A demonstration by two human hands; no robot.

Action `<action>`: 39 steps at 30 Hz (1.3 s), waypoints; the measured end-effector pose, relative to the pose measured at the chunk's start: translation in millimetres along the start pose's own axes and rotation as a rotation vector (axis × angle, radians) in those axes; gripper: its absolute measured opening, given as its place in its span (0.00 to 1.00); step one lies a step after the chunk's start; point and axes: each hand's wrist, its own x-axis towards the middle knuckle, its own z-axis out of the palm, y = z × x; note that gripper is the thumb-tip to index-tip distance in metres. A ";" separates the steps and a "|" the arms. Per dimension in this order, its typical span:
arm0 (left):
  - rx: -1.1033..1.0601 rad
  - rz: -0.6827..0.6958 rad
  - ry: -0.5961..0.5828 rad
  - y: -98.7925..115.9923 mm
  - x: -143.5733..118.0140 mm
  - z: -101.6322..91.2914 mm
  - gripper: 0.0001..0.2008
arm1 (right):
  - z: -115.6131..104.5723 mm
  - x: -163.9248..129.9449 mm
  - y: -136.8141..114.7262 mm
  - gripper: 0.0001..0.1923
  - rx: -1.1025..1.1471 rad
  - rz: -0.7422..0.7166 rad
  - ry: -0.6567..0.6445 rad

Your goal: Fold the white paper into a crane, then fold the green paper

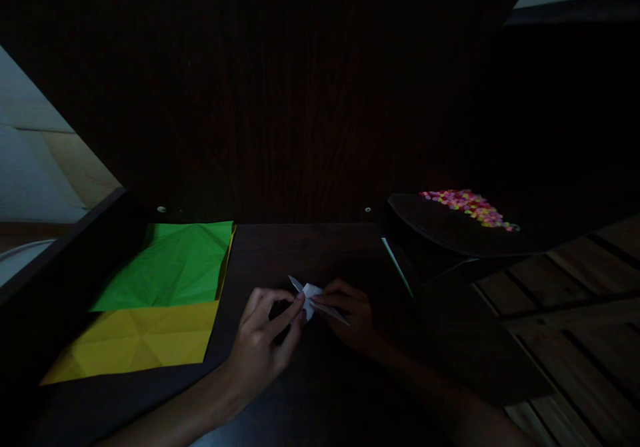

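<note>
A small folded piece of white paper (311, 298) is pinched between both my hands above a dark table (300, 247). My left hand (265, 340) holds its left side with thumb and fingertips. My right hand (350, 314) grips its right side, where a thin pointed flap sticks out. The scene is very dim, so the folds are hard to make out.
A creased green sheet (173, 264) lies over a yellow sheet (135, 340) at the table's left. A dark tray with several small colourful pieces (470, 207) sits at the right, beside a thin green-edged sheet (397, 267). A dark wooden panel rises behind; slatted wooden floor lies right.
</note>
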 end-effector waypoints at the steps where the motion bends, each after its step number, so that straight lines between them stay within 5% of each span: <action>1: 0.005 0.011 -0.005 -0.8 -0.3 -0.1 0.20 | 0.6 -0.3 -0.5 0.10 -0.005 0.003 0.000; 11: -0.023 0.023 -0.009 -3.8 1.6 -1.6 0.20 | 3.3 -2.6 -2.2 0.09 -0.015 0.012 0.012; 21: -0.316 -0.350 -0.044 -5.6 7.3 1.5 0.07 | 3.9 -3.8 -8.8 0.09 -0.006 -0.002 0.009; 39: -0.241 -0.165 -0.058 -10.0 3.2 0.1 0.06 | 8.8 -4.6 -7.4 0.18 0.041 -0.035 -0.037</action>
